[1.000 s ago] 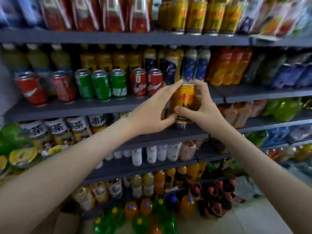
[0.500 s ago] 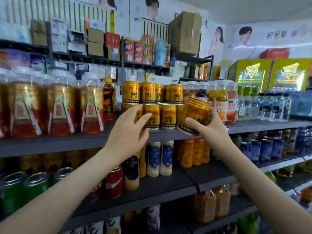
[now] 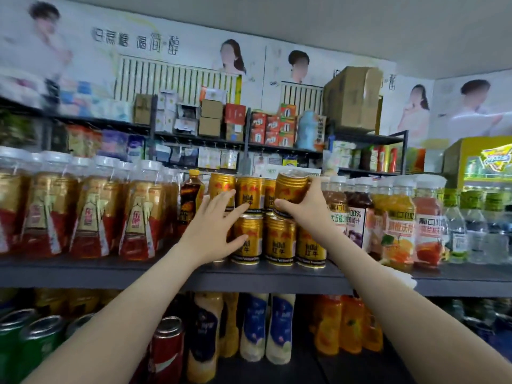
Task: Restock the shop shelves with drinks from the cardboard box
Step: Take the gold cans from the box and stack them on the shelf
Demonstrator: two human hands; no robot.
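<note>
My right hand (image 3: 306,209) grips a gold drink can (image 3: 291,187), tilted, at the height of the upper layer of a two-high stack of gold cans (image 3: 279,239) on the grey shelf (image 3: 249,275). The held can hovers over the rightmost lower cans. My left hand (image 3: 213,231) is open, fingers spread, resting against the front of the stacked cans on the left side. The cardboard box with the drinks is out of view.
Red-labelled tea bottles (image 3: 88,209) fill the shelf to the left and a dark bottle (image 3: 191,198) stands beside the cans. Juice bottles (image 3: 399,225) crowd the right. Cans and bottles fill the shelf below (image 3: 257,328). Boxes sit on a higher rack (image 3: 277,128).
The view rose from the lower shelves to the upper one. My right hand lifted the gold can up to the stack's top layer; my left hand let go and moved onto the stacked cans.
</note>
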